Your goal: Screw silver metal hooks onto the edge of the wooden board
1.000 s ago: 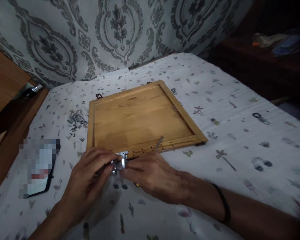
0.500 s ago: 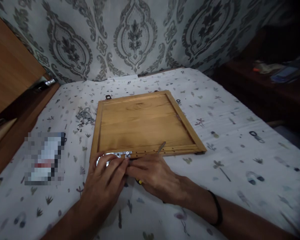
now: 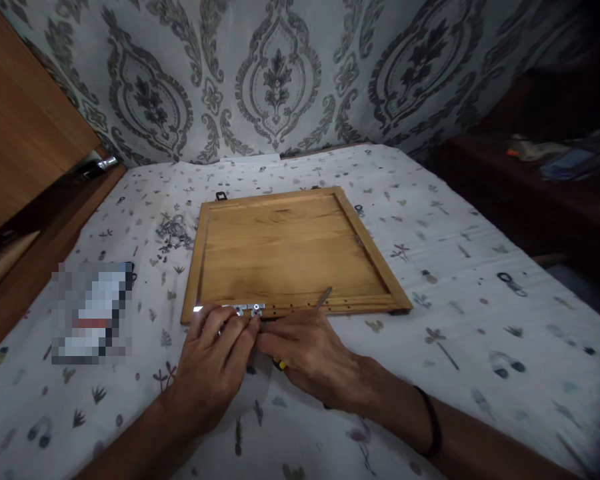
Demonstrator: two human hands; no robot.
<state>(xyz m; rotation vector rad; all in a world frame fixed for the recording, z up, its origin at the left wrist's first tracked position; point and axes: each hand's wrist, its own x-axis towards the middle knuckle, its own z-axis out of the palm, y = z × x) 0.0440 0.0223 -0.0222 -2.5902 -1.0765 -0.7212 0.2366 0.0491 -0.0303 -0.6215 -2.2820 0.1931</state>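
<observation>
A wooden framed panel (image 3: pixel 285 247) lies flat on the patterned sheet. Along its near edge runs a shiny metal hinge strip (image 3: pixel 256 308) with a cross-head screw in it, beside a row of small dark holes. My left hand (image 3: pixel 213 367) is curled over the strip, fingers together, hiding much of it. My right hand (image 3: pixel 310 353) is closed round a screwdriver (image 3: pixel 324 297); its metal shaft sticks out above the knuckles and a bit of yellow-and-black handle shows below. The fingertips of both hands meet at the panel's edge, and whatever is pinched there is hidden.
A pile of small metal hardware (image 3: pixel 175 232) lies left of the panel. Further left is a blurred-out pixelated object (image 3: pixel 93 313). Wooden furniture (image 3: pixel 30 113) borders the left side, and a patterned wall covering (image 3: pixel 280 80) rises behind. At far right is a dark surface with items (image 3: pixel 570 163).
The view has shifted slightly. My left fingers have drawn a little rightward and closer together, uncovering the strip's left end. My right hand keeps nearly the same pose with the screwdriver.
</observation>
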